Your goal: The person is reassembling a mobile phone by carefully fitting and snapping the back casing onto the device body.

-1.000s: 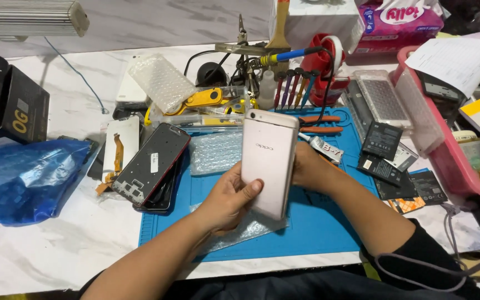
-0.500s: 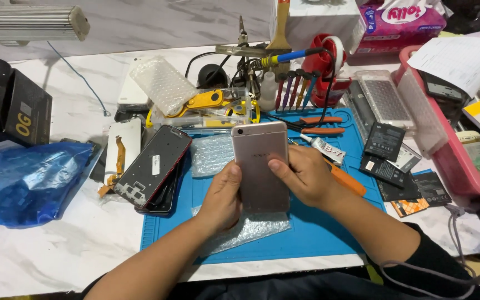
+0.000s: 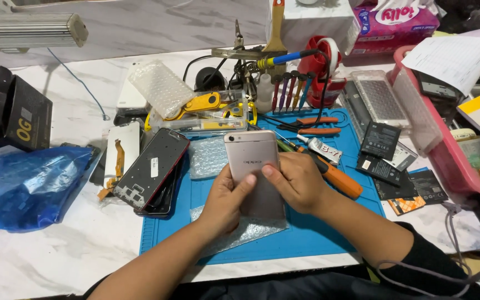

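While both hands grip it at the centre of the frame, the pink-gold phone is held back side up, camera end toward the top of the frame, above the blue work mat. The left hand wraps the lower left edge of the phone, with its thumb laid across the back cover. The right hand closes on the right edge, its thumb tip pressed against the back cover beside the left thumb. Directly below the phone, a sheet of bubble wrap lies on the mat. To the left of the hands, a dark phone frame with a red rim rests tilted over other parts at the mat's left edge, and a white display panel with an orange flex cable lies beside it. A blue plastic bag sits at the far left of the bench. To the right of the right hand, an orange-handled tool lies on the mat, with several flat black batteries just beyond it. A clear plastic box holding yellow tools stands above the phone, and a row of screwdrivers stands upright near a red stand in the upper centre. A pink tray occupies the right edge.
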